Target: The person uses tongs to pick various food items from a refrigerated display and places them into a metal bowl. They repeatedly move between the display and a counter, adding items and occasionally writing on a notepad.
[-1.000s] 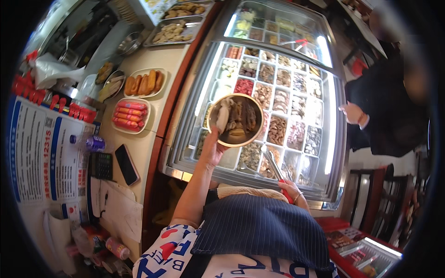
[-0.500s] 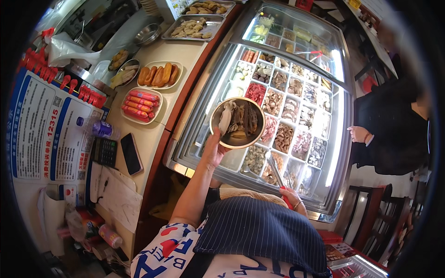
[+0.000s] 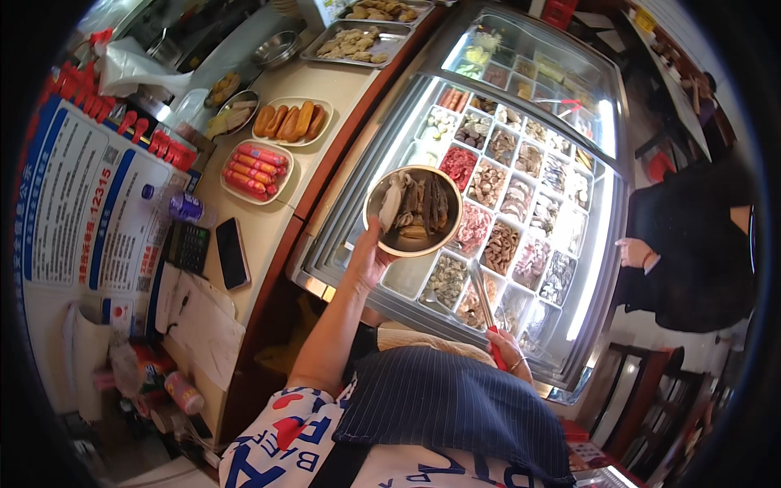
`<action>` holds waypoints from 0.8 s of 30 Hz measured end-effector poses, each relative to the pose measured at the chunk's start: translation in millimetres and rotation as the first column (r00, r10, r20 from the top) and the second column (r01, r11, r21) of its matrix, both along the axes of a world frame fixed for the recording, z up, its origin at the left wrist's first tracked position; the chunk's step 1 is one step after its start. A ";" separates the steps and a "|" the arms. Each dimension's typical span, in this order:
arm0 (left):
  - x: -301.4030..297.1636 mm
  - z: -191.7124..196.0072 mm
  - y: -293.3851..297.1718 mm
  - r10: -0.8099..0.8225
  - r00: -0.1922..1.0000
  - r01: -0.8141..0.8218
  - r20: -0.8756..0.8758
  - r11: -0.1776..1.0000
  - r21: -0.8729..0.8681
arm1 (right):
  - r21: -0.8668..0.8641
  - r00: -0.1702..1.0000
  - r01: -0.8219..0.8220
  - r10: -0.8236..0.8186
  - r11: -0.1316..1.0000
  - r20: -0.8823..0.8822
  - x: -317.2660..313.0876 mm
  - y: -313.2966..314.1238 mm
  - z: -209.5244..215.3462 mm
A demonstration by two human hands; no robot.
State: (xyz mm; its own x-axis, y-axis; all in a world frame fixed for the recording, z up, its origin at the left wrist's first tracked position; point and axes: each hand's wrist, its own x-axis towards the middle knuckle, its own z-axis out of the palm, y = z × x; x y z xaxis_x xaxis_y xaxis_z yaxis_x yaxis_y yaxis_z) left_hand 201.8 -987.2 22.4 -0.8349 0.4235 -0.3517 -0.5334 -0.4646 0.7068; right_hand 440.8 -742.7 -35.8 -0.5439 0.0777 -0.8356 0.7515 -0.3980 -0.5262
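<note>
Bowl: metal bowl [image 3: 412, 211] of skewered food, held up over the glass display case [image 3: 521, 163], nearer the case's left edge than a second ago.
Left hand [image 3: 370, 260]: clamped on the bowl's rim.
Right hand [image 3: 508, 350]: closed around red-handled tongs [image 3: 486, 305], as before.
Sign: blue-and-white poster [image 3: 81, 203], far left.
Plate: red sausages [image 3: 254, 169], on the counter.

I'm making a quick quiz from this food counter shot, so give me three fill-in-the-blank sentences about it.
1. The left hand holds up a round metal ____ of food.
2. The right hand grips red-handled ____ over the display case.
3. On the counter, the white plate nearest the phone holds red ____.

Missing words: bowl; tongs; sausages
</note>
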 end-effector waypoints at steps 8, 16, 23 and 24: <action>-7.7 42.0 -40.4 0.204 0.976 -0.214 -0.077 0.966 -0.148 | 0.238 0.861 -0.108 0.210 0.965 -0.463 -114.6 -0.4 66.6; -74.4 57.1 -91.5 0.327 0.938 -0.340 -0.115 0.931 -0.133 | 0.442 0.740 -0.239 0.456 0.865 -0.493 -201.9 -33.9 137.5; -203.0 101.1 -147.7 0.278 0.925 -0.339 -0.259 0.912 -0.230 | 0.372 0.767 -0.176 0.364 0.911 -0.529 -269.4 -91.0 132.3; -224.5 96.3 -154.3 0.325 0.910 -0.382 -0.257 0.899 -0.215 | 0.405 0.760 -0.176 0.385 0.897 -0.524 -281.1 -97.4 136.6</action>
State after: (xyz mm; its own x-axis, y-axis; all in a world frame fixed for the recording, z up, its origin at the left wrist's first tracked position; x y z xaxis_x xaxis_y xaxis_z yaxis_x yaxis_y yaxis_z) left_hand -22.7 -1141.5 118.6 -0.9782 0.0056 -0.2077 -0.1939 -0.3831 0.9031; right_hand 159.7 -840.1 100.8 -0.9500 0.0406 -0.3097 0.3114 0.0458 -0.9492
